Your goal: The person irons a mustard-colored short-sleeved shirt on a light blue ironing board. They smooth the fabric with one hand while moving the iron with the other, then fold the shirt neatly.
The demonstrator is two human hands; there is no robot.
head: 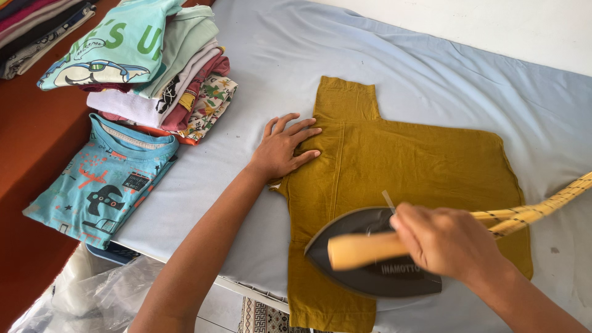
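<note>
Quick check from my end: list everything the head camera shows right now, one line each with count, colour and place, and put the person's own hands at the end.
shirt: one, mustard yellow, spread flat on the sheet, mid-frame.
iron: one, dark body with a tan handle, resting on the shirt's lower part.
cord: one, yellow braided, running from the iron off the right edge.
sheet: one, pale blue, covering the work surface.
stack of folded clothes: one pile, mixed colours, upper left on the sheet's edge.
folded blue shirt: one, light blue with prints, left of the sheet.
plastic bag: one, clear, lower left.
left hand: flat, fingers spread, pressing the shirt's left edge.
right hand: closed grip on the iron's handle.
</note>
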